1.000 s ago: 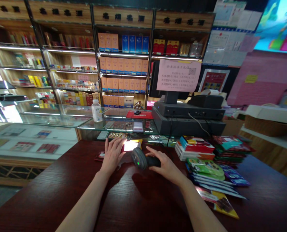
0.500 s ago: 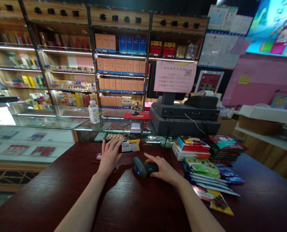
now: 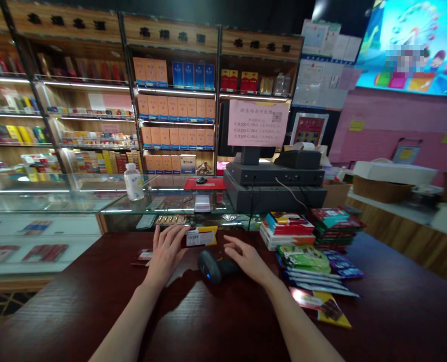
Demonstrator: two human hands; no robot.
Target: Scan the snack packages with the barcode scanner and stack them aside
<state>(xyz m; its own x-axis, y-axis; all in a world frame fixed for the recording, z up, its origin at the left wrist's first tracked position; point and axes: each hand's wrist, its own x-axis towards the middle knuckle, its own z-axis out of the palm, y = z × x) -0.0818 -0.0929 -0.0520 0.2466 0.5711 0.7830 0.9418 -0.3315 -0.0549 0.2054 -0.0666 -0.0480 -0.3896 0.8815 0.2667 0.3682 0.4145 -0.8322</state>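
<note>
My left hand [image 3: 165, 250] holds a yellow and red packet [image 3: 203, 235] by its left end, its white label facing me. The packet stands just above the dark red wooden counter [image 3: 95, 301]. A black barcode scanner [image 3: 210, 266] lies on the counter right of that hand, with a small blue light on its head. My right hand [image 3: 246, 256] rests over the scanner's handle with the fingers stretched out and apart, not wrapped round it.
Stacks of snack packets [image 3: 304, 256] lie on the counter at the right. Behind stands a black till [image 3: 274, 188] with a pink notice [image 3: 257, 123] on its screen. A glass case [image 3: 76, 201] with a bottle [image 3: 133, 182] runs left, with shelves of cartons [image 3: 174, 108] beyond it.
The scanner's bright light on the packet has gone out. My right hand has set the scanner down on the counter and loosened its grip. My view has shifted slightly to the right.
</note>
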